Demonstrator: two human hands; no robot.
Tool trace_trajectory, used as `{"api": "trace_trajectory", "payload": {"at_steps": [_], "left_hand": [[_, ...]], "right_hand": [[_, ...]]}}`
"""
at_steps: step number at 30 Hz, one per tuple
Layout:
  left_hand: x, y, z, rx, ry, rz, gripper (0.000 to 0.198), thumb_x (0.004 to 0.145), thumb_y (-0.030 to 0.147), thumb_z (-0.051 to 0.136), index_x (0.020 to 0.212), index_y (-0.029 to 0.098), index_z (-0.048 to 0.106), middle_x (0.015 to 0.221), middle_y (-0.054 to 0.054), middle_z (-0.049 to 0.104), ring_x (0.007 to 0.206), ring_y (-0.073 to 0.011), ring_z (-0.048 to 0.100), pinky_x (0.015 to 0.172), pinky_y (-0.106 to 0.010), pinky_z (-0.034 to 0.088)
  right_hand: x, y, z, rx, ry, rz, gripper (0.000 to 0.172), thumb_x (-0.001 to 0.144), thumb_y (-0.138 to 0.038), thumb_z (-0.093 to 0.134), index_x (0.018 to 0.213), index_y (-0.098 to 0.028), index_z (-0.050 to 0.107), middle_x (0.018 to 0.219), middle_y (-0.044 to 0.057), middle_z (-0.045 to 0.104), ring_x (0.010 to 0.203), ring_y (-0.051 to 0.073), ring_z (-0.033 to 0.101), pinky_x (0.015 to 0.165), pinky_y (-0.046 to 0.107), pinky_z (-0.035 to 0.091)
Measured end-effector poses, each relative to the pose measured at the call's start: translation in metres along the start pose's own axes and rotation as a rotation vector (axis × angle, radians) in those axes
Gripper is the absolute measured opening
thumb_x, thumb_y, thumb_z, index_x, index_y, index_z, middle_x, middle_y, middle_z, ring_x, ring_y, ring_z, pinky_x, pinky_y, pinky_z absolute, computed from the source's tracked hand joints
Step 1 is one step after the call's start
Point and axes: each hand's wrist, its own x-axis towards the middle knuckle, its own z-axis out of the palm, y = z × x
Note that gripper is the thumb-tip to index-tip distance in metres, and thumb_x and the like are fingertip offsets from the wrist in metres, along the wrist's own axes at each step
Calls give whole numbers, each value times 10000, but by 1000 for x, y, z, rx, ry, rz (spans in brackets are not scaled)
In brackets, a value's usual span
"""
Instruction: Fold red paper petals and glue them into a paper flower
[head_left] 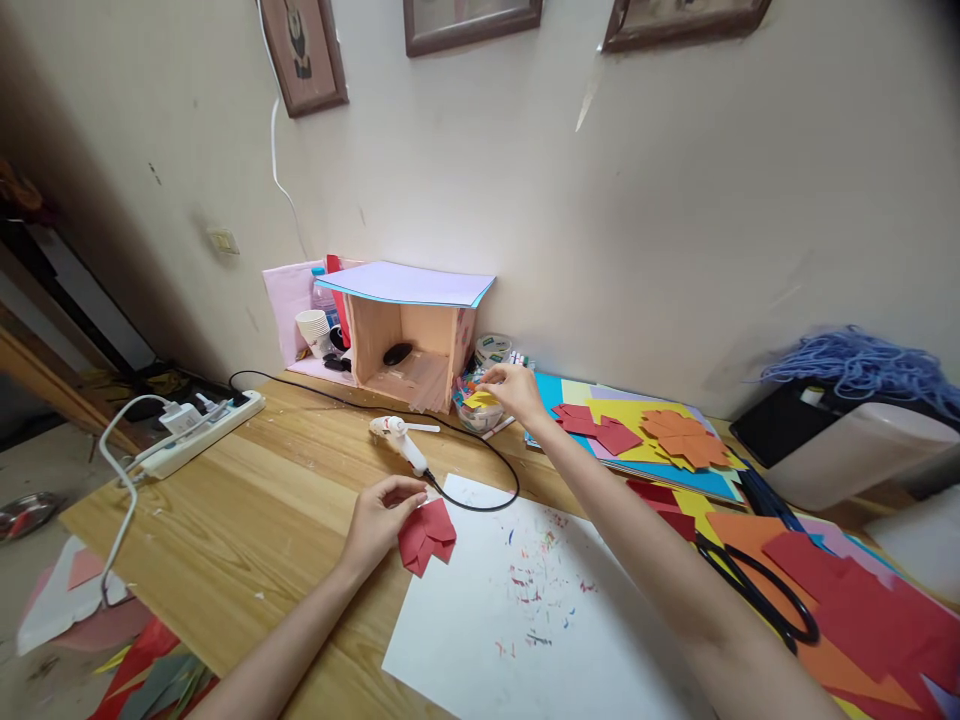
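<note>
My left hand [382, 520] pinches the upper edge of a folded red paper piece [426, 537] that has a notch in its lower side. The piece is above the left edge of a marked white sheet [517, 610]. My right hand [517, 392] reaches to the back of the table, over a clear tub [480, 415] with small colourful bits in it. Its thumb and fingertips are pressed together. A bit of yellow paper [481, 399] shows right below them; whether they grip it I cannot tell. Between the hands lies a white glue gun [405, 448] with a black cord.
Behind stands an open cardboard box [405, 370] with a lilac top, with paper cups [313, 332] beside it. A power strip [199, 435] sits at the left edge. Coloured paper [847, 590], black scissors [757, 590] and orange paper cutouts [686, 437] lie on the right.
</note>
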Motion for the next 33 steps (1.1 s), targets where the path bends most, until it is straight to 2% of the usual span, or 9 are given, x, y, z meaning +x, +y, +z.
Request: {"api": "trace_trajectory", "payload": {"at_steps": [5, 8, 9, 10, 13, 15, 17, 25, 33], "left_hand": [[1, 5, -1, -41, 1, -17, 244, 662, 392, 637, 695, 150, 636, 697, -33, 649, 685, -155, 593, 656, -247, 466], [3, 7, -3, -152, -10, -89, 325, 679, 466, 602, 683, 142, 620, 634, -22, 615, 614, -125, 569, 615, -230, 454], [4, 7, -4, -216, -38, -135, 367, 684, 505, 579, 686, 139, 613, 622, -21, 605, 587, -115, 558, 595, -223, 449], [4, 6, -4, -292, -81, -186, 413, 685, 546, 552, 682, 137, 603, 607, -21, 594, 556, -104, 544, 572, -216, 441], [2, 3, -2, -525, -255, -303, 510, 671, 636, 486, 654, 135, 575, 570, -13, 551, 486, -73, 491, 504, -191, 405], [1, 0, -1, -632, -352, -353, 534, 653, 660, 475, 663, 136, 575, 581, -15, 541, 476, -66, 472, 477, -186, 387], [0, -2, 0, -685, -418, -396, 545, 640, 670, 475, 683, 137, 582, 602, -23, 544, 486, -72, 473, 469, -189, 380], [-6, 5, 4, -668, -556, -411, 541, 677, 663, 428, 698, 139, 564, 637, -27, 541, 524, -75, 474, 497, -191, 353], [-7, 5, 4, -608, -621, -421, 583, 676, 688, 389, 776, 147, 583, 656, -47, 561, 539, -94, 481, 511, -208, 352]], "right_hand": [[-18, -15, -4, 49, 118, -75, 204, 759, -184, 487, 825, -204, 678, 880, 41, 679, 874, 182, 577, 803, 317, 408], [-50, -33, -2, 231, 264, -55, 197, 768, -290, 526, 892, -207, 654, 910, 45, 657, 859, 178, 565, 748, 304, 423], [-64, -40, 1, 277, 264, -36, 194, 768, -311, 535, 884, -209, 653, 899, 45, 652, 829, 173, 563, 723, 300, 426], [-78, -47, 4, 318, 225, -30, 178, 759, -318, 555, 864, -215, 655, 877, 42, 650, 789, 168, 559, 704, 298, 428], [-116, -64, 19, 418, -25, -81, 109, 742, -285, 595, 802, -242, 676, 807, 33, 653, 789, 173, 538, 699, 303, 429], [-133, -72, 29, 461, -147, -77, 110, 741, -251, 600, 813, -251, 683, 788, 29, 656, 767, 171, 532, 692, 306, 428], [-142, -77, 36, 485, -206, -53, 135, 747, -224, 591, 839, -256, 684, 789, 23, 660, 762, 167, 529, 696, 307, 424], [-145, -83, 36, 454, -225, -4, 126, 764, -265, 574, 804, -253, 693, 753, 30, 663, 768, 180, 531, 718, 326, 407], [-145, -87, 30, 378, -190, -88, 117, 768, -261, 570, 784, -246, 684, 751, 29, 655, 772, 184, 522, 718, 328, 409]]}}
